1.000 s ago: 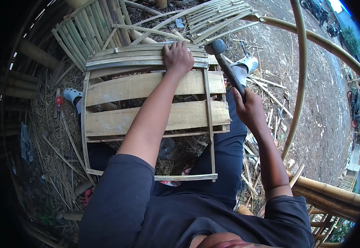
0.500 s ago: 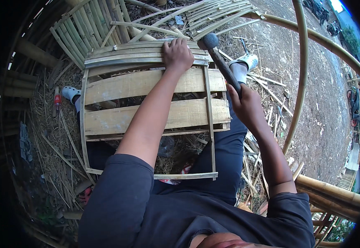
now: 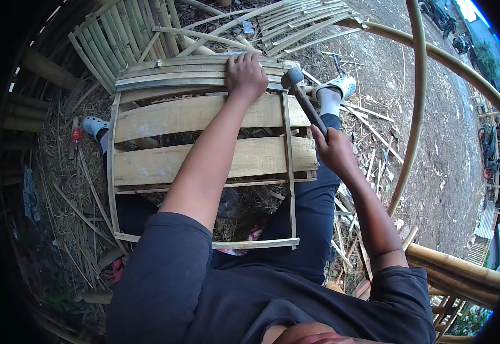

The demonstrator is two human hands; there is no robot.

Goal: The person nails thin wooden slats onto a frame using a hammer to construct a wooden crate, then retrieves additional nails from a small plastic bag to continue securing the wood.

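Observation:
A slatted bamboo frame [image 3: 290, 160] lies across my legs, with two wide pale boards [image 3: 267, 156] showing through it. My left hand [image 3: 247, 75] rests at the far edge, its fingers curled over several narrow bamboo slats [image 3: 170, 73] that run side by side. In my right hand [image 3: 336, 150] is a hammer [image 3: 308, 108], gripped by its dark handle. The grey hammer head is at the frame's far right corner, close to the slat ends and right of my left hand. Whether it touches them I cannot tell.
Bamboo slat panels [image 3: 109, 43] stand at the far left, and another panel [image 3: 304, 26] lies at the far middle. A curved bamboo pole [image 3: 420, 97] rises on the right. Loose strips and shavings litter the ground. A red-labelled bottle [image 3: 76, 135] is at the left.
The hammer head has come down and nearer to the frame's far right corner, and my right hand has dropped slightly. My left hand keeps its place on the slats.

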